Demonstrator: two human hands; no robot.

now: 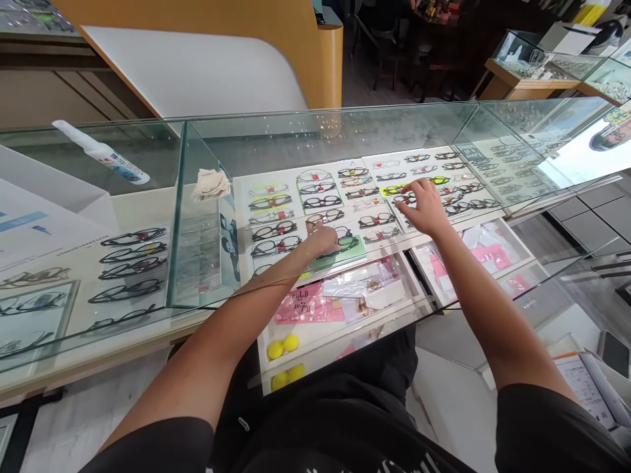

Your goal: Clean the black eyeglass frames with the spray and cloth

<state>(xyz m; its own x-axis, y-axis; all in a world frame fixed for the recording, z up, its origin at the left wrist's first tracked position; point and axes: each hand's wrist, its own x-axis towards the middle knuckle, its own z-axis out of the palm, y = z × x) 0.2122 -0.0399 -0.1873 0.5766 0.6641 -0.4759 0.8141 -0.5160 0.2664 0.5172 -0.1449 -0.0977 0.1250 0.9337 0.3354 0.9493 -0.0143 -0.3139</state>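
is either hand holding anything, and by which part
It cannot be told: the left hand reaches in among the glasses by the green card, the right hand farther right; no grip shows clearly.

So it's a plain black tee (315, 427), pretty loose, with short sleeves (152, 447) ending around the elbows. Some whitish lettering (404, 466) on the front gets cut off at the bottom edge, can't read it tbh.

Two bare hands (324, 240) among rows of eyeglasses (274, 229), glass display case (207, 217)
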